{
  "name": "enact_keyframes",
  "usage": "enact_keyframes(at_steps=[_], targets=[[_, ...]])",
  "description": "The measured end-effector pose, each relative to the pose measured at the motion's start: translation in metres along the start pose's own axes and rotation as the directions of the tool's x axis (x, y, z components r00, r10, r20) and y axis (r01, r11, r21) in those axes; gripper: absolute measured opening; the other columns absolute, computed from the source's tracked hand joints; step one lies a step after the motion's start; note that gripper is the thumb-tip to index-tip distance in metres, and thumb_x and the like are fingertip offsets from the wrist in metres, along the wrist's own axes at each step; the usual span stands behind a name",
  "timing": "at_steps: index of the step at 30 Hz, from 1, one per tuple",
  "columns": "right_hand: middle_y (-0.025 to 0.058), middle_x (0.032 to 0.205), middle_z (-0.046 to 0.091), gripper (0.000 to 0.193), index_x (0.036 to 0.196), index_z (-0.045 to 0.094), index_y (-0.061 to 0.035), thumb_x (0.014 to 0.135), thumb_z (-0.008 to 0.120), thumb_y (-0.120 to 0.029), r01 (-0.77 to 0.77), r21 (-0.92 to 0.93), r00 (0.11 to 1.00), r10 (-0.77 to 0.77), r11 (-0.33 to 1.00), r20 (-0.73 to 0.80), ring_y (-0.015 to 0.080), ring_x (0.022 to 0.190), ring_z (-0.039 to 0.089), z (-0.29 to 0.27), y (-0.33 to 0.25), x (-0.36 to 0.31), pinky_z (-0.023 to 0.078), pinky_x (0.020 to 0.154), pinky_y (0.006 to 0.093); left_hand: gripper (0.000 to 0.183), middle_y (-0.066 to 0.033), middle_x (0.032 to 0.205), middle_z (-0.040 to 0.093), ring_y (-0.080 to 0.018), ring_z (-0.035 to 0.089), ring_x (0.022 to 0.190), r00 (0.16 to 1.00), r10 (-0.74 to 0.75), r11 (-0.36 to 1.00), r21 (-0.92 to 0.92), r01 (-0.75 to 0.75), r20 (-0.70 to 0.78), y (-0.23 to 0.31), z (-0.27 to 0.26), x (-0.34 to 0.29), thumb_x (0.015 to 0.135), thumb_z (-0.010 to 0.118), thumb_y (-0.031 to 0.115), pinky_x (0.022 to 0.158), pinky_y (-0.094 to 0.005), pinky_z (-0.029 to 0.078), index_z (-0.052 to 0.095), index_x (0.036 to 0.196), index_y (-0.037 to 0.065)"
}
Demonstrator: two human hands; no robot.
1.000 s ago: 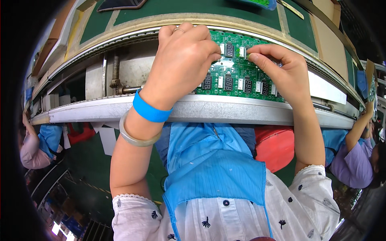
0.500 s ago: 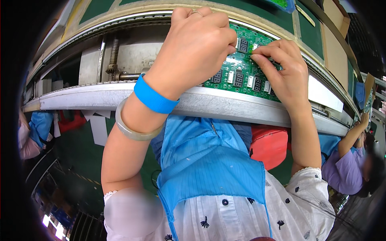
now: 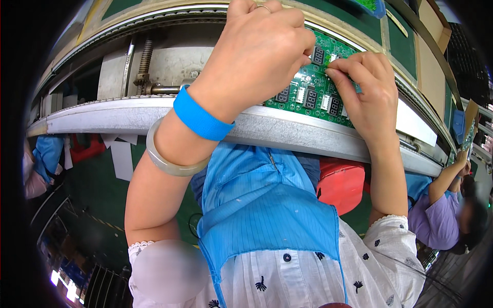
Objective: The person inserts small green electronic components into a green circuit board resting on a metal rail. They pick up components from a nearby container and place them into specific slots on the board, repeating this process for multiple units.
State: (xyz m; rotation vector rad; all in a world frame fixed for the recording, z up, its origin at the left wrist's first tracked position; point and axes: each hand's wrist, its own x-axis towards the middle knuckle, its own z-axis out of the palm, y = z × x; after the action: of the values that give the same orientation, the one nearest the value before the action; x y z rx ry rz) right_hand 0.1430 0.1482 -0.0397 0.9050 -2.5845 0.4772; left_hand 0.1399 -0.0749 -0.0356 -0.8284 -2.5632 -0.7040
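Observation:
Green circuit boards [image 3: 319,82] joined in a panel lie between the rails of the line. They carry several dark digit displays [image 3: 310,97] and white connectors [image 3: 325,102]. My left hand [image 3: 264,56] is over the panel's left part with its fingers curled closed; whatever is in them is hidden. A blue wrist strap [image 3: 200,114] and a pale bangle [image 3: 169,161] are on that arm. My right hand [image 3: 368,90] pinches thumb and forefinger together just above the board, beside a bright green bit [image 3: 327,60]. What sits in the pinch is too small to name.
A metal rail [image 3: 298,131] runs along the near side. To the left are a threaded rod [image 3: 146,61] and a shaft [image 3: 164,89]. A blue tray [image 3: 372,7] stands beyond the far rail. At the right, a person in purple [image 3: 436,215] works; a red stool [image 3: 341,185] is below.
The circuit boards and both hands sit slightly farther right in the picture. My left hand has risen a little, its fingers still curled; the right hand keeps its pinch.

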Motion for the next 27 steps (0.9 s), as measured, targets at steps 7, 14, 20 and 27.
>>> enact_keyframes(at_steps=[7,14,20,27], targets=[[0.0036,0.084,0.063,0.011,0.086,0.075,-0.01,0.079,0.082,-0.016,-0.023,-0.005,1.0,0.023,1.0,-0.007,0.0266,0.086,0.059,0.0,-0.004,0.0,0.045,0.079,0.0391,0.008,-0.0042,0.087,0.059,-0.0253,0.056,0.095,1.0,0.003,1.0,-0.023,-0.003,0.005,-0.002,0.0,0.0,0.082,0.074,0.017,0.087,-0.0452,0.034,0.072,0.079,0.01],[0.0052,0.081,0.065,0.014,0.086,0.074,-0.007,0.078,0.084,-0.014,-0.165,0.182,0.985,0.172,0.969,-0.027,0.0249,0.08,0.062,-0.002,0.004,-0.001,0.049,0.073,0.0367,0.007,-0.0043,0.087,0.06,-0.0252,0.057,0.095,1.0,-0.005,1.0,-0.006,0.005,0.009,0.001,0.0,-0.001,0.082,0.074,0.016,0.089,-0.0453,0.034,0.072,0.081,0.01],[0.0057,0.081,0.067,0.017,0.091,0.074,-0.0032,0.084,0.083,-0.016,-0.323,0.344,0.929,0.365,0.882,-0.062,0.0175,0.076,0.063,-0.008,0.021,-0.004,0.049,0.071,0.0307,0.005,-0.0052,0.086,0.062,-0.0276,0.059,0.091,1.0,0.003,1.0,-0.008,-0.003,0.021,0.003,-0.004,0.001,0.084,0.074,0.013,0.089,-0.0466,0.038,0.073,0.084,0.009],[0.0009,0.088,0.068,0.013,0.093,0.074,-0.0006,0.089,0.079,-0.011,-0.351,0.321,0.92,0.388,0.88,-0.058,0.0088,0.081,0.058,-0.012,0.025,-0.008,0.046,0.074,0.0227,0.006,0.0003,0.088,0.065,-0.0221,0.06,0.093,0.999,0.047,0.999,0.025,-0.047,-0.019,-0.01,0.01,-0.006,0.083,0.076,0.012,0.087,-0.0407,0.036,0.075,0.089,0.012]])
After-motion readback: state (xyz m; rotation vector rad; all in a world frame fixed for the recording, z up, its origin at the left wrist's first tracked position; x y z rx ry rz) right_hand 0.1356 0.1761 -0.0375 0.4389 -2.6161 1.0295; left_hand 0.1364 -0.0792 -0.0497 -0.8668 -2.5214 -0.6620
